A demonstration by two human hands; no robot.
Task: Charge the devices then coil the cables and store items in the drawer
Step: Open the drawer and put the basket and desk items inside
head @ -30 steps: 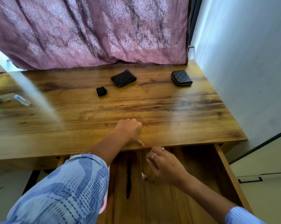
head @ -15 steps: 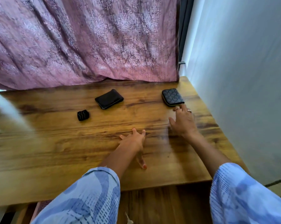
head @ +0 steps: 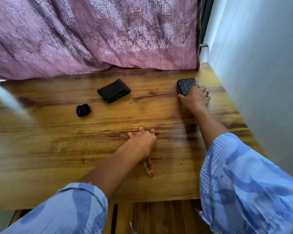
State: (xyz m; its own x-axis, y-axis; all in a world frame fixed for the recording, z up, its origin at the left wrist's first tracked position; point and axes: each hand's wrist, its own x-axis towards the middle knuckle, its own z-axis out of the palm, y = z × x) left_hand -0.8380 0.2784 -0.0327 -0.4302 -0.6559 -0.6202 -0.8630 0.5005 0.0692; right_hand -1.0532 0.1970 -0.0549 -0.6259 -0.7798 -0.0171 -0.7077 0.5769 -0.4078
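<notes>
A dark patterned wallet (head: 184, 85) lies at the far right of the wooden table (head: 58, 149). My right hand (head: 195, 98) is over its near right part, thumb at its near left corner and fingers curled over the top. My left hand (head: 142, 142) rests flat on the table's middle with fingers spread and holds nothing. A plain black wallet (head: 113, 90) lies at the back centre, and a small black ribbed case (head: 82, 110) sits to its left. Below the table's front edge the drawer (head: 159, 217) stands open, with a thin dark item (head: 114, 217) inside.
A pink curtain (head: 91, 34) hangs down onto the table's back edge. A pale wall (head: 260, 65) runs close along the table's right side. My blue sleeves cover much of the drawer.
My right hand left the drawer, reached across the table to the far right and closed over the patterned wallet. My left hand slid forward from the front edge and flattened. The view tilted up.
</notes>
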